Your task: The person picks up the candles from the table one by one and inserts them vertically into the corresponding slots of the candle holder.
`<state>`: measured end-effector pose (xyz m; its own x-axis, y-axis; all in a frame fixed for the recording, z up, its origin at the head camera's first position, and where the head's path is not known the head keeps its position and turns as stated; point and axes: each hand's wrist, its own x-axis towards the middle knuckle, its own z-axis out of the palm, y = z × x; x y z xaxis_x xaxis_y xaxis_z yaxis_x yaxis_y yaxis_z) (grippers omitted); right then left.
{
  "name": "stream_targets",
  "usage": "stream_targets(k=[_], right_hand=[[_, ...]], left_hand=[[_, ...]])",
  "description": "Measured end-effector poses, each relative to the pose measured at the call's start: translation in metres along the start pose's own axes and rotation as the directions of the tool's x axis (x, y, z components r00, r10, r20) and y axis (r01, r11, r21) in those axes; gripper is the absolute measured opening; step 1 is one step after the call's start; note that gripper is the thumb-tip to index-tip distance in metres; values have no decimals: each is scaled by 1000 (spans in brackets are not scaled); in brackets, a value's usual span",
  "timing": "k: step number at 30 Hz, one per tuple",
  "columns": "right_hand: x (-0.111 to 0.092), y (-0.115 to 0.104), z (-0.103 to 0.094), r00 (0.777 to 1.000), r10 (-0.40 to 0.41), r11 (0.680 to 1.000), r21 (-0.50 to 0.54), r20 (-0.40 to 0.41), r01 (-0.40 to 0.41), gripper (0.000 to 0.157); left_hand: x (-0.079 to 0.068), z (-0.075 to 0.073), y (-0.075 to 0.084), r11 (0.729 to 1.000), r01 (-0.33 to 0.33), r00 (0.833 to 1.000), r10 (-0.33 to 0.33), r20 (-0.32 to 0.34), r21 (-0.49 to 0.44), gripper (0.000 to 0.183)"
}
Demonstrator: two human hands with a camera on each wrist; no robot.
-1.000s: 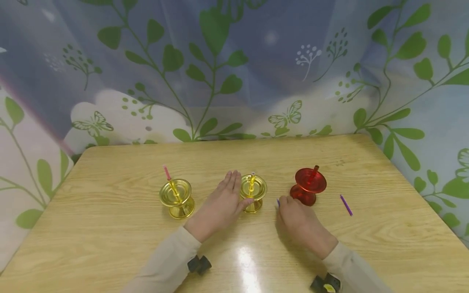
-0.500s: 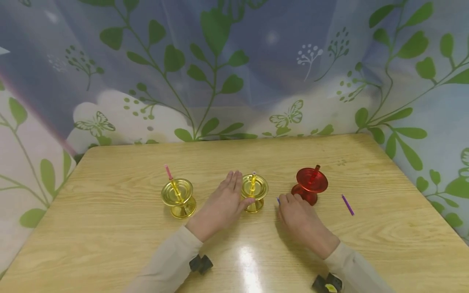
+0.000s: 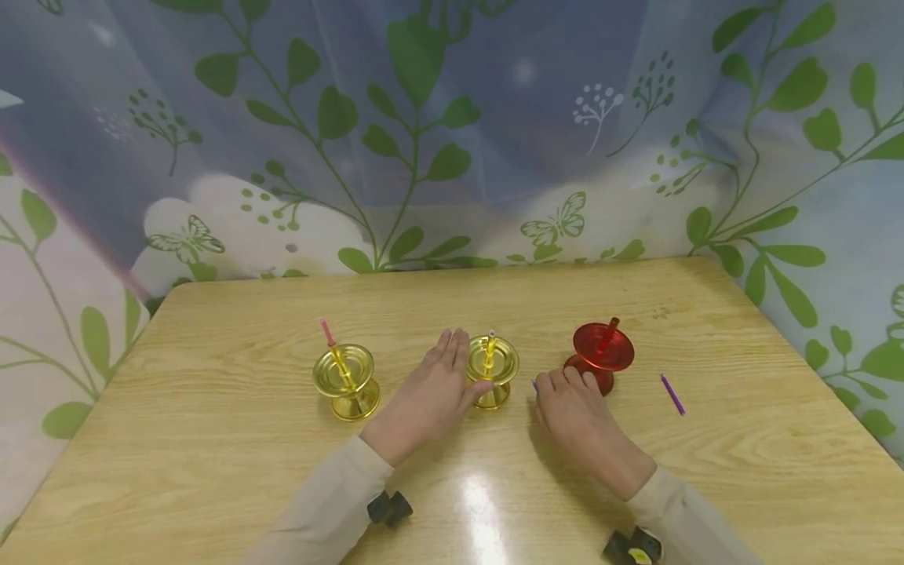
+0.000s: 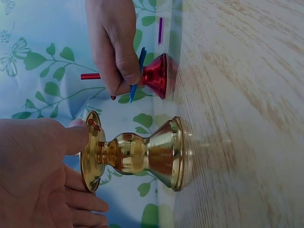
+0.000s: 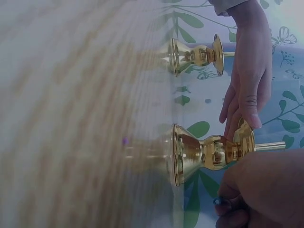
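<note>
My left hand (image 3: pixel 424 392) stretches its fingers along the left side of the middle gold candle holder (image 3: pixel 492 395), the thumb at the near rim of its dish. In the left wrist view, the thumb overlaps the dish edge and the fingers pass behind it. This holder stands upright with a bare gold tube (image 5: pixel 270 146). My right hand (image 3: pixel 582 428) pinches a blue candle (image 4: pixel 137 76) between thumb and fingers, in front of the red candle holder (image 3: pixel 603 350). Mostly hidden from the head view, the candle shows only a small tip.
To the left stands another gold candle holder (image 3: pixel 355 404) with a pink candle (image 3: pixel 327 331) in its tube. A purple candle (image 3: pixel 672 395) lies on the wooden table (image 3: pixel 212 337) at the right. Behind the table hangs a leaf-patterned cloth (image 3: pixel 523 141).
The head view has shifted slightly, moving the scene a little rightward. My right hand, with the blue candle, has edged slightly toward the middle holder; my left hand keeps its place.
</note>
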<state>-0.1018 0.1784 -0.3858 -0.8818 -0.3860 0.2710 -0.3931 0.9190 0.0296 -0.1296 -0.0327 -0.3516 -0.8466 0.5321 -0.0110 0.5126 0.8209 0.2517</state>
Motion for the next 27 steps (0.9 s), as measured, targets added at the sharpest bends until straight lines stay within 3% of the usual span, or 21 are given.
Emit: stream_targets(k=[14,21,27], right_hand=[[15,0,-14,984,-3,998,58,-176,14,18],[29,2,-31,976,-12,988,146,-217,45,18],[46,0,-46,953,-31,952,281,-302,120,14]], left_hand=[[1,-2,-1,1000,9,1000,-9,3,17,77],[2,0,0,998,8,1000,-9,19,58,77],[5,2,-1,988,2,1000,-6,20,153,77]])
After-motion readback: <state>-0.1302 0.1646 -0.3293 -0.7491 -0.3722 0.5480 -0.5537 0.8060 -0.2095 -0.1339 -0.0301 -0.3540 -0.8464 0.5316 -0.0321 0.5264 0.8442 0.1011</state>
